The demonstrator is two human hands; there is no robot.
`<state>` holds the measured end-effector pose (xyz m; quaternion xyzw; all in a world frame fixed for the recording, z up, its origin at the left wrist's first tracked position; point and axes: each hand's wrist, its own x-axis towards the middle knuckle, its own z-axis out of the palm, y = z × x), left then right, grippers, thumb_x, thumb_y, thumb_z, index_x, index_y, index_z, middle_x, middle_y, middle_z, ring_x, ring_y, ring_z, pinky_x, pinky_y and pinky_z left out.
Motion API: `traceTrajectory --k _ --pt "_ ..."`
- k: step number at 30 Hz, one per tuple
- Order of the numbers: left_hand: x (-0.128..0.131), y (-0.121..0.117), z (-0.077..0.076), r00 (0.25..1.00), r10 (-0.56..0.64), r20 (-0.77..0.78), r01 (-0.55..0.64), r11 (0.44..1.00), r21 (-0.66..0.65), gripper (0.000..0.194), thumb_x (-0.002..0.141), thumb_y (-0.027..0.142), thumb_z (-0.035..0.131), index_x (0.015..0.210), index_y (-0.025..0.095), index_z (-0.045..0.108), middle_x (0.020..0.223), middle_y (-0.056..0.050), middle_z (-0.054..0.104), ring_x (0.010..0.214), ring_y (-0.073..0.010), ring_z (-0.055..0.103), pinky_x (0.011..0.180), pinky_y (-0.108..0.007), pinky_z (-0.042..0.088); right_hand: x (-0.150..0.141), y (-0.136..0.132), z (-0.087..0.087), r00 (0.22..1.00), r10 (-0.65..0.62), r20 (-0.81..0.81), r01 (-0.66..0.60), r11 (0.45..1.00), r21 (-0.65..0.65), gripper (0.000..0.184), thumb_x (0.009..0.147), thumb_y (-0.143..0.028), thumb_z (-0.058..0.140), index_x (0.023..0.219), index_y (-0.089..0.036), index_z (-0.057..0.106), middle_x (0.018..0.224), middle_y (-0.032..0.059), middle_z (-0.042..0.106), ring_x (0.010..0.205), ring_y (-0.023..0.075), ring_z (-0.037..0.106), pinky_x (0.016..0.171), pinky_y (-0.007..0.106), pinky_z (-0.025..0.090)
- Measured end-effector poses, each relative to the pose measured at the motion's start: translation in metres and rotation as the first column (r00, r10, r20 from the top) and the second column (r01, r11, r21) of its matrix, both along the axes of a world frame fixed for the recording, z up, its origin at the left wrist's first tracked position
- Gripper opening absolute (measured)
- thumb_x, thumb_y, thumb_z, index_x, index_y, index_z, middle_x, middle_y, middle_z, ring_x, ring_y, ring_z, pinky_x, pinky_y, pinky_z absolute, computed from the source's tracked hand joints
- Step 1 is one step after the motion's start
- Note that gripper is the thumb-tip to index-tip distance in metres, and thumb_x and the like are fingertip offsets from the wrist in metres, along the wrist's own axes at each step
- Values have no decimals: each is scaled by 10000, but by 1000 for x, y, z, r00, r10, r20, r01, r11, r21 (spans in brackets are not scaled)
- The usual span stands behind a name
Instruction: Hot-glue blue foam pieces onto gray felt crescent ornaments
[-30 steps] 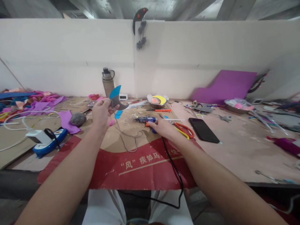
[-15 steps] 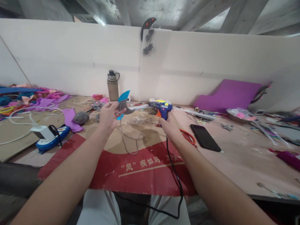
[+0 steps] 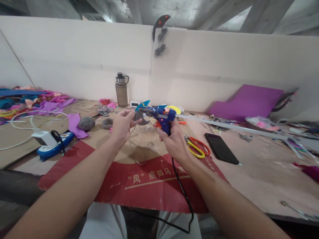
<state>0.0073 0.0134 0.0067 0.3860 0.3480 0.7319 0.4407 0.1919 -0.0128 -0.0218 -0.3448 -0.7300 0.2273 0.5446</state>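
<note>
In the head view my left hand (image 3: 124, 124) pinches a grey felt crescent (image 3: 139, 117). A pointed blue felt piece (image 3: 142, 105) stands up at the crescent's upper edge. My right hand (image 3: 173, 137) grips a blue glue gun (image 3: 166, 114), its stained nozzle pointing left at the felt. From the gun's rear a long pale glue stick (image 3: 224, 124) sticks out to the right. A thin grey yarn strand (image 3: 134, 153) hangs below the left hand and loops on the cardboard. Whether the nozzle touches the felt I cannot tell.
Yellow and orange-red looped handles (image 3: 196, 151) lie beside a black phone (image 3: 221, 148), right of my hand. A bottle (image 3: 121, 91) stands at the back. Grey yarn balls (image 3: 86, 123), a blue power strip (image 3: 56, 146) and felt scraps (image 3: 47, 106) are left. The gun's black cord (image 3: 183, 189) crosses the front edge.
My right hand has brought the glue gun left, its nozzle now at the felt. The left hand has shifted slightly right, and the blue piece leans more to the right.
</note>
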Motion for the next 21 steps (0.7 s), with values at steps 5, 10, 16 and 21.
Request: traceTrajectory --k 5,10,16,21 --pt "3 -3 0 1000 -3 0 3 1000 3 149 628 175 719 641 144 574 474 89 437 436 -24 356 675 -321 615 -5 -1 0 1000 10 4 -10 1000 -9 347 896 -289 538 1231 -223 479 1157 112 646 1059 269 601 808 446 539" --pt "4 -4 1 1000 -2 8 3 1000 -11 159 639 173 722 638 147 565 487 94 434 433 -19 359 699 -330 617 -7 -2 1 1000 -2 11 2 1000 -30 329 887 -266 540 1207 -221 476 1111 105 650 1012 254 614 791 425 534" --pt "5 -5 1 1000 -3 6 3 1000 -17 161 637 168 724 636 152 564 563 67 503 498 -41 474 740 -340 616 -8 -3 0 999 -23 29 24 998 -51 280 876 -250 542 1152 -228 497 1098 95 643 996 246 613 783 413 525" --pt "5 -4 1 1000 7 2 -7 1000 -5 163 630 180 727 630 146 567 581 57 524 526 -52 505 710 -327 614 -9 -5 2 999 -35 19 36 998 -51 263 874 -250 543 1133 -225 501 1079 95 643 964 244 613 801 427 515"
